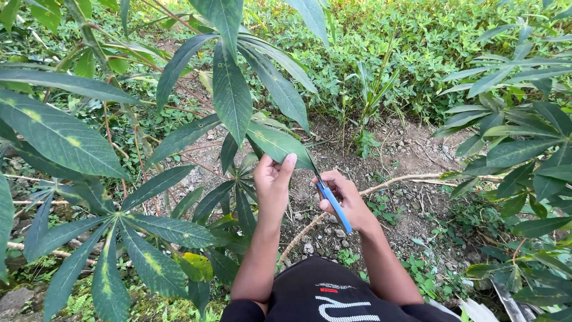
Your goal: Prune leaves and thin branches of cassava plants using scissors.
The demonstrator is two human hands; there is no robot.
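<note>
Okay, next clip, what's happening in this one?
A person stands among tall leafy plants in a garden plot. Their left hand pinches the tip of a long green leaf, holding it out. Their right hand grips a blue-handled cutting tool, probably scissors, its tip pointed up at the leaf just beside the left fingers. The leaf looks uncut so far. Bare stony soil and a pale fallen stem lie below.

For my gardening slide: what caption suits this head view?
Left hand pinches a long green leaf while the right hand brings blue-handled scissors to it.
</note>
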